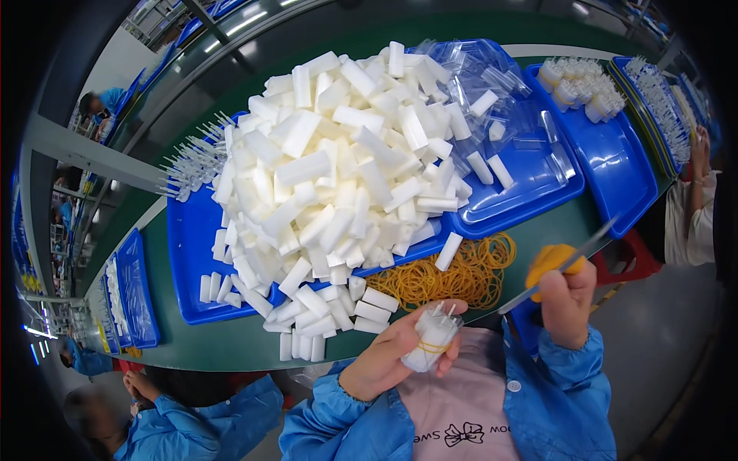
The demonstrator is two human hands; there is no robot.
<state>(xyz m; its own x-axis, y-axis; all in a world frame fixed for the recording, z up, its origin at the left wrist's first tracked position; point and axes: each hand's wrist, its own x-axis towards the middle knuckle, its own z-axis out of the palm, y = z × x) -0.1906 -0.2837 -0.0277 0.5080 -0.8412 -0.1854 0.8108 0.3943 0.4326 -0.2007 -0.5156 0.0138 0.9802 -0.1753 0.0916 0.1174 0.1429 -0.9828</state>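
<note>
My left hand is closed around a small bundle of white foam pieces in clear plastic, with yellow rubber bands around it and thin clear tips on top. To the right, my right hand is closed on a yellow wrapped grip from which a thin metal strip, like a blade, sticks out both ways. Its exact kind is unclear. Beyond my left hand lies a pile of yellow rubber bands. A big heap of white foam blocks rises from a blue tray; several blocks have spilled onto the green table.
A second blue tray carries clear plastic pieces; another blue tray bears banded bundles. Thin clear plastic parts stick up left of the heap. Co-workers sit at the lower left and right. A red stool stands at right.
</note>
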